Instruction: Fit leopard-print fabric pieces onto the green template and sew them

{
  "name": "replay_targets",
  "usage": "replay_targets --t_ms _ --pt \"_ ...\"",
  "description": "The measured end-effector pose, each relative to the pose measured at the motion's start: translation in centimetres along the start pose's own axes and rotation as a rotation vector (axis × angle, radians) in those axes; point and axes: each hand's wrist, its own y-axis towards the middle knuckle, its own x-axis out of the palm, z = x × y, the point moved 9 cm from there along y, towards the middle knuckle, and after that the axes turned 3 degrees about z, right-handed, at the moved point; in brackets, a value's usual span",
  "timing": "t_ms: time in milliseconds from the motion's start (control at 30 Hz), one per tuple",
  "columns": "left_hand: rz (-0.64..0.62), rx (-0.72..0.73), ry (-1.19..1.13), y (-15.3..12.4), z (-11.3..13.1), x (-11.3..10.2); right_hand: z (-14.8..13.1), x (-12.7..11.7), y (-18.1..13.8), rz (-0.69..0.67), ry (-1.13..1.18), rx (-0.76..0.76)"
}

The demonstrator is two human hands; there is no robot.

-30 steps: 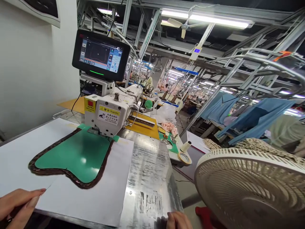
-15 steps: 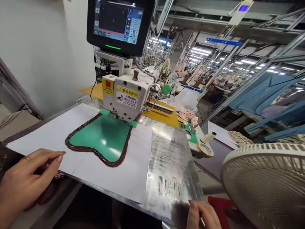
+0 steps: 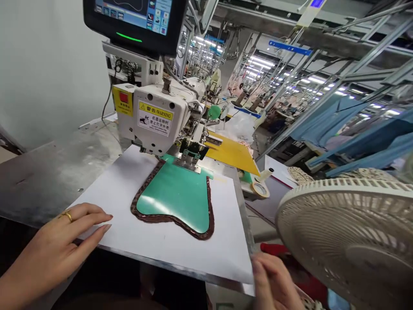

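A white template board (image 3: 180,245) lies on the metal table under the white sewing machine (image 3: 155,116). A green insert (image 3: 176,200) sits in it, edged by a strip of brown patterned fabric (image 3: 211,215). My left hand (image 3: 61,245) rests at the board's near left corner, fingers stretched out flat, a gold ring on one finger. At the board's near right corner is my right hand (image 3: 272,282), fingers curled, touching the edge; whether it holds anything is unclear.
A black touch screen (image 3: 135,17) hangs above the machine. A big cream fan (image 3: 348,241) stands close at the right. A roll of tape (image 3: 260,188) and a yellow board (image 3: 232,155) lie behind. Blue garments (image 3: 351,133) hang at the right.
The white board with the green insert has slid right across the table, baring metal at the left. My left hand now lies at its near left corner, and the view has tilted down.
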Motion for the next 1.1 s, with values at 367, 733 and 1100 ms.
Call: replay_targets --t_ms 367,733,1100 --pt "-0.168 0.344 0.045 2.4 6.8 5.5 -0.7 4.9 -1.3 -0.253 -0.212 -0.125" --pt "-0.153 0.415 0.098 3.3 8.2 7.3 1.0 7.5 -1.6 -0.356 -0.286 -0.073" --pt "-0.176 0.443 -0.066 1.7 8.3 4.4 -2.7 5.6 -1.0 -0.383 -0.006 -0.021"
